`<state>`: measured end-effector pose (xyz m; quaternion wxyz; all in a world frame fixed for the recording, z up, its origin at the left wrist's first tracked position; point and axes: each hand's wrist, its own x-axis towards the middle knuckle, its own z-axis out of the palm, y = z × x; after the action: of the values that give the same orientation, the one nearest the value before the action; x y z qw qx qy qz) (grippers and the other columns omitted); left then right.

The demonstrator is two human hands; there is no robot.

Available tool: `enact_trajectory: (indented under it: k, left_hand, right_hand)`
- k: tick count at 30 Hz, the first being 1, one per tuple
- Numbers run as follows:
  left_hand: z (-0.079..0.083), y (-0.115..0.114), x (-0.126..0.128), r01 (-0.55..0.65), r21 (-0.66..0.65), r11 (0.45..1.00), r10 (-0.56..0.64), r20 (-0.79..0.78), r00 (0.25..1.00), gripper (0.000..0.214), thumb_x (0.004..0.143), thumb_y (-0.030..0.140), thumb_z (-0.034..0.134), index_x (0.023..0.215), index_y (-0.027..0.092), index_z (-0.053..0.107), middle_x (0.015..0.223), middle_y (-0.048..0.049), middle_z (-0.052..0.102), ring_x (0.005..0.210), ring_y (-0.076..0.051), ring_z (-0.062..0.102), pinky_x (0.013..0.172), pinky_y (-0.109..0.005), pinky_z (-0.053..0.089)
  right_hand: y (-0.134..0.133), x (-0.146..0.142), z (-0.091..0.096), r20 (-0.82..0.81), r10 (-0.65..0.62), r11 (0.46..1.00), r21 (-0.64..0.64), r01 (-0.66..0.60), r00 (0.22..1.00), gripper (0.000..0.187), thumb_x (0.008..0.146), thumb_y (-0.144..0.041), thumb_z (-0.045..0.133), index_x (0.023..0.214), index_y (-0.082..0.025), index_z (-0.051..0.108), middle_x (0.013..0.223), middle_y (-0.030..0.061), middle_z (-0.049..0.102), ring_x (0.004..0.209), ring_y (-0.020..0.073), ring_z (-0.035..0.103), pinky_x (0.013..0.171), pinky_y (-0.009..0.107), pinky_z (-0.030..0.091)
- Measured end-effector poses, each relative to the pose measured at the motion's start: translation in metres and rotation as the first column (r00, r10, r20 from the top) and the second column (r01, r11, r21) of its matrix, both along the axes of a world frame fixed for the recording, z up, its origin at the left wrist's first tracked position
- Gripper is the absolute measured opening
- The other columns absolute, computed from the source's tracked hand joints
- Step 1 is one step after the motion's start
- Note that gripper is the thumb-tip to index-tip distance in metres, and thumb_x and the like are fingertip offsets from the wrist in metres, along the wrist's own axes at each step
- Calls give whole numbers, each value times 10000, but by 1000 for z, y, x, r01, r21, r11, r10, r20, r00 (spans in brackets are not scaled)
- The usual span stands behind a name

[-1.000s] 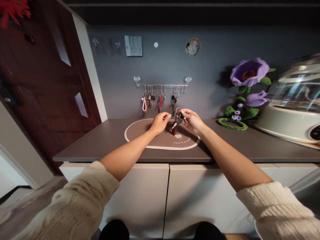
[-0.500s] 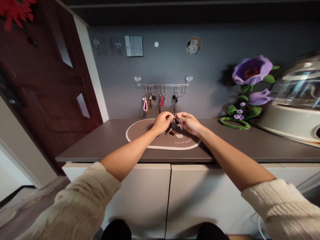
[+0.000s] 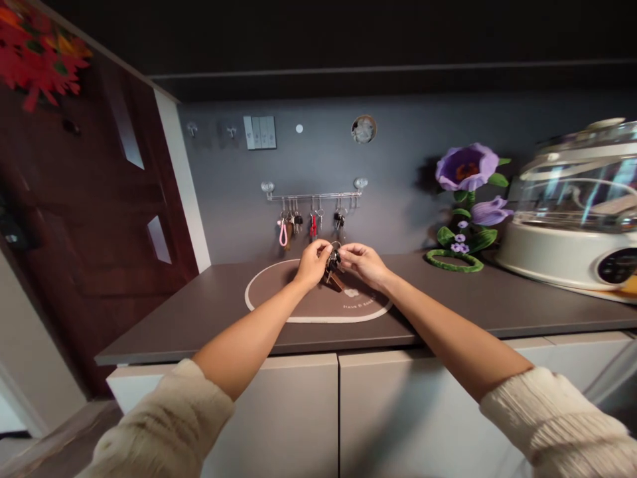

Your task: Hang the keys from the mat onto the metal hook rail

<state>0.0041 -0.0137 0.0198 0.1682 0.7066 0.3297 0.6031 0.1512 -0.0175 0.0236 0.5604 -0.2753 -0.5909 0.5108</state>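
So you've got the key bunch [image 3: 333, 261] up over the brown mat [image 3: 271, 292] on the desk [image 3: 209, 299], in front of the hook rail [image 3: 314, 196], with a hand on either side of it. Your left hand [image 3: 312, 263] has its fingertips pinched in at the left of the bunch and your right hand [image 3: 367, 264] is pinching in from the right, so both look closed on it, though I can't tell exactly which bit each one has. The brown tag [image 3: 335, 283] sits tilted just below; can't tell if it's touching the mat. Handling-wise, I'd guess it's light overall, with stiff, smooth metal that's a bit slippery, and loose parts that swing and tangle. Nothing looks fragile. The metal ring [image 3: 337, 245] up top seems the best spot to hold, thin and probably springy, so fingertips or nails rather than a full fist. Compared to a second ago: back then your right hand had the keys fanned out with the left hand apart from them, and now both hands meet at the bunch, keys clumped closer together. Your view's also tipped up, so everything sits lower.
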Motion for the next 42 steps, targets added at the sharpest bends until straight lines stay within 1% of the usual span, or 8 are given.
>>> enact_trajectory:
  k: [5,9,15,22,25,30,33,42]
  left_hand:
    - [-3,3,2,27,10,1000,-27,7,1000,168,813,297,458,822,146,533,797,-27,598,754,-113,550,715,-233,437]
    - [-3,1,3,10,45,999,-10,-19,1000,183,816,305,455,827,144,540,817,-41,596,781,-127,548,731,-251,437]
    - [-5,0,1,-64,79,995,70,-74,995,183,829,285,433,894,154,542,901,-61,600,819,-133,552,760,-272,439]
    - [-15,11,-2,-158,78,984,171,-200,965,181,831,282,414,829,173,559,862,-59,599,791,-150,555,750,-292,440]
    - [-17,13,-3,-192,68,979,203,-229,952,181,830,267,408,812,173,562,855,-59,600,800,-155,553,763,-301,436]
    - [-20,14,-3,-209,47,977,214,-241,947,188,831,268,402,794,175,561,837,-59,599,810,-162,554,765,-308,434]
    - [-21,16,-3,-221,41,974,224,-246,943,194,833,267,395,787,177,560,827,-59,598,808,-164,553,761,-309,433]
    - [-23,18,-4,-253,21,967,249,-268,931,209,840,269,386,795,170,564,835,-54,601,805,-155,543,759,-291,420]
  right_hand:
    - [-3,-2,3,-49,37,999,-7,-38,998,336,536,-369,746,715,-171,542,624,-32,539,533,69,466,546,223,379]
    - [-6,-3,7,-38,53,997,59,-51,998,327,571,-402,715,699,-180,512,601,-39,511,517,76,447,530,231,367]
    - [3,5,17,54,-89,979,188,78,995,307,621,-419,672,703,-172,510,643,-31,532,585,79,467,589,222,369]
    - [32,18,42,23,-172,966,202,164,985,334,598,-453,656,672,-176,485,602,-17,556,565,95,496,550,213,358]
    - [44,21,56,-1,-206,966,157,203,979,264,624,-380,637,622,-177,466,557,-14,546,512,89,482,511,204,349]
    - [60,19,77,-64,-257,966,14,259,964,121,676,-187,531,576,-171,464,475,-10,518,439,79,451,460,192,351]
    - [67,16,85,-91,-307,951,-63,302,947,115,691,-102,471,594,-160,492,448,-17,501,419,78,452,448,190,357]
    - [86,10,93,-103,-471,873,-195,446,876,136,802,-122,440,689,-138,514,406,-52,430,368,54,402,426,181,392]
